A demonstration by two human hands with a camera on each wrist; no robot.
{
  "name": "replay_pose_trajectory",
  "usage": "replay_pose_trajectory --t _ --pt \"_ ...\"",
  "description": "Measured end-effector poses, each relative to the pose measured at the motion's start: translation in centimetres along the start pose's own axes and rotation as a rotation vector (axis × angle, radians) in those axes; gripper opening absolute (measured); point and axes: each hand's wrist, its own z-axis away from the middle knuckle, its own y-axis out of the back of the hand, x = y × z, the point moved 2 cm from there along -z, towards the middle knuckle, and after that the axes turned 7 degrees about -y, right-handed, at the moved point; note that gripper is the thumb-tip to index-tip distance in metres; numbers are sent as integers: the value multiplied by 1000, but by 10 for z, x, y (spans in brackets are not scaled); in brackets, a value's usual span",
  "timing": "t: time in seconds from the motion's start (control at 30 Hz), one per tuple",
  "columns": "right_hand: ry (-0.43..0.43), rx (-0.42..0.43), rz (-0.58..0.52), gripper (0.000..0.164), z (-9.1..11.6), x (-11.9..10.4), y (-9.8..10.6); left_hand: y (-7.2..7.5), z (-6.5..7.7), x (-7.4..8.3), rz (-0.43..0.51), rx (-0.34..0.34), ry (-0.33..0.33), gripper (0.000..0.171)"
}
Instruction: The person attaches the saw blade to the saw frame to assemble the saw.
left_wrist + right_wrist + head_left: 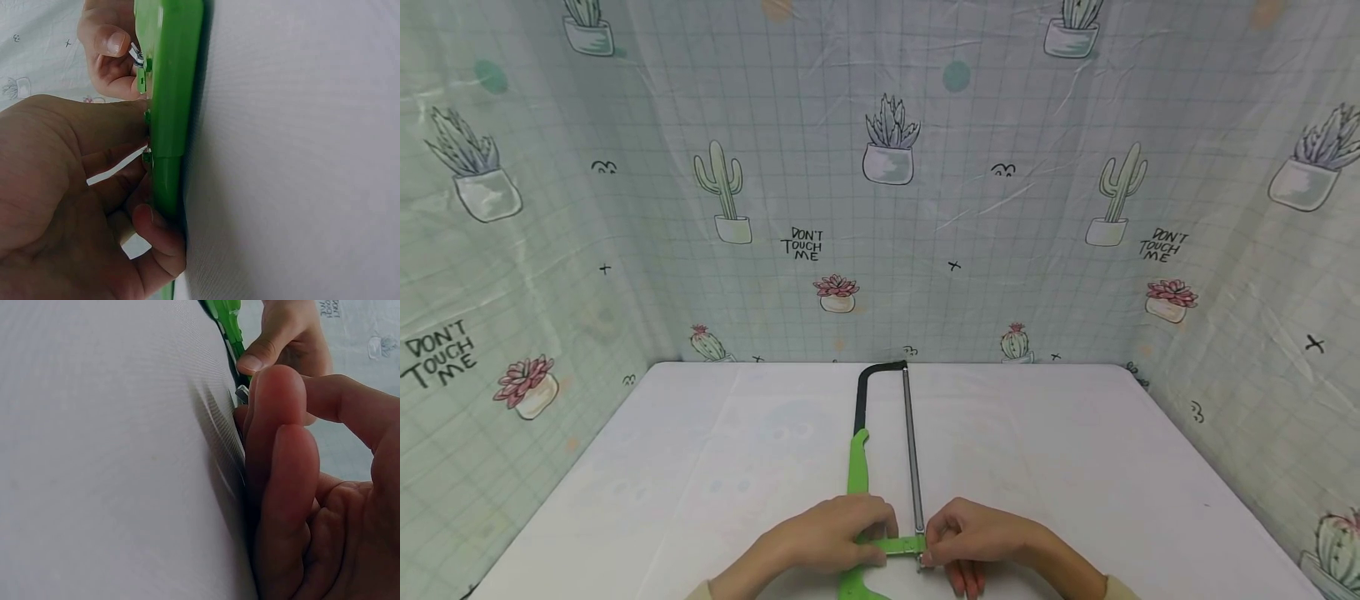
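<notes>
A hacksaw (857, 471) with a green handle and a black front frame lies flat on the white table, its far end pointing away from me. Its thin grey blade (912, 450) runs along the right side. My left hand (835, 533) holds the green crosspiece (901, 546) near the handle, thumb on the near side and fingers beyond. At the blade's near end, the thumb and index finger of my right hand (977, 533) pinch the small metal tension fitting (135, 55). Fingers partly hide that fitting. In the right wrist view, a bit of metal (242, 394) shows by the fingertips.
The white table (1045, 442) extends to both sides of the saw. A sheet (955, 208) printed with cacti hangs behind the table and along its left and right sides.
</notes>
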Motion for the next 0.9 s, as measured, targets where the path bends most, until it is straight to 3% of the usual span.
replay_pose_trajectory --t 0.9 --pt "6 -5 4 32 -1 4 3 0 -1 0 -11 8 -4 17"
